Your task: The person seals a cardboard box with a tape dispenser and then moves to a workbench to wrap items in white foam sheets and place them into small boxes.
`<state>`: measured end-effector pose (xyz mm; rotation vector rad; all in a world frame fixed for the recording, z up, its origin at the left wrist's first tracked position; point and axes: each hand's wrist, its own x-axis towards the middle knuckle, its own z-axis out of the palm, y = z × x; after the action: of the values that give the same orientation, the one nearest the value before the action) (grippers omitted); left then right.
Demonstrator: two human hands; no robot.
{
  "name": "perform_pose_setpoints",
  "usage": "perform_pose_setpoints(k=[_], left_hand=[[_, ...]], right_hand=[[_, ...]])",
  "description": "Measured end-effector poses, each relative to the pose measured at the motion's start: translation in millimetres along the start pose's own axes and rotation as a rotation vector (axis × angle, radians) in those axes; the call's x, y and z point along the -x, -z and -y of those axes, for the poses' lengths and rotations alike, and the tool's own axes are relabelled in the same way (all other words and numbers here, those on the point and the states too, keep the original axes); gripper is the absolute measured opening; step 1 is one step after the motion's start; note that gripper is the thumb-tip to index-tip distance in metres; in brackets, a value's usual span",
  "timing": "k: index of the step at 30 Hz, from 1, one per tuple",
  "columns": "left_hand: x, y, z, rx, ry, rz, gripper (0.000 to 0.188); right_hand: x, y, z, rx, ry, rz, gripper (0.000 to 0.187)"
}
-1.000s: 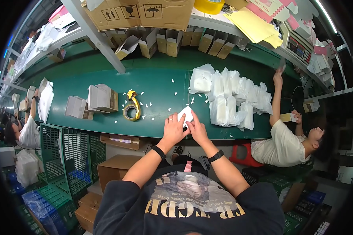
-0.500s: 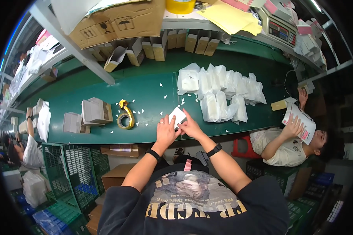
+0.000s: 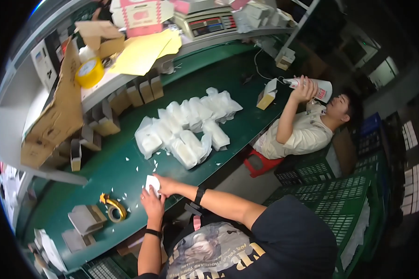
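Note:
A small white box (image 3: 152, 182) is between my two hands at the near edge of the green table. My left hand (image 3: 152, 201) grips it from the near side, thumb and fingers closed on it. At its right side my right hand (image 3: 166, 185) also has fingers closed on the box; they are partly hidden. White triangular scraps (image 3: 137, 169) lie scattered around. A yellow tape dispenser (image 3: 114, 209) rests left of my hands. Beyond them, several white boxes in translucent plastic bags (image 3: 186, 120) sit in a cluster.
Two open grey boxes (image 3: 85, 219) stand at the left. A shelf across the back carries a large cardboard box (image 3: 56, 125), yellow tape (image 3: 89, 73), yellow sheets (image 3: 146, 53) and a scale (image 3: 208, 24). On the right a co-worker sits on a red stool (image 3: 261, 162), holding a white package (image 3: 322, 89).
My view has swung to the right, so the scene appears tilted. Both hands stay on the white box. The co-worker now has both hands up at the white package.

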<state>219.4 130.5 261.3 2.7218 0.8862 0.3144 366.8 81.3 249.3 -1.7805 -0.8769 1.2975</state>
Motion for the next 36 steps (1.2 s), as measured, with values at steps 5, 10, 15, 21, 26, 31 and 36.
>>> perform_pose_setpoints(k=[5,10,15,21,26,31,36], left_hand=[[-6,4,-2,0.075,-0.022,0.027,0.07],[-6,7,8,0.081,-0.096,0.09,0.07],[-3,9,9,0.033,-0.127,0.14,0.071],[-6,8,-4,-0.103,-0.136,0.075,0.072],[-8,6,-5,-0.072,-0.133,0.089,0.071],[-8,6,1,-0.06,-0.154,0.119,0.067],[-8,1,9,-0.063,-0.185,0.089,0.066]], right_hand=[[24,13,1,-0.185,-0.069,-0.014,0.088],[28,2,-5,-0.215,-0.058,-0.031,0.09],[32,-9,-10,-0.237,-0.024,-0.082,0.089],[34,4,7,-0.093,-0.063,-0.036,0.089],[26,9,9,-0.012,-0.076,-0.043,0.093],[27,11,-3,-0.106,-0.021,0.003,0.092],[23,15,-8,-0.067,0.034,0.052,0.097]])
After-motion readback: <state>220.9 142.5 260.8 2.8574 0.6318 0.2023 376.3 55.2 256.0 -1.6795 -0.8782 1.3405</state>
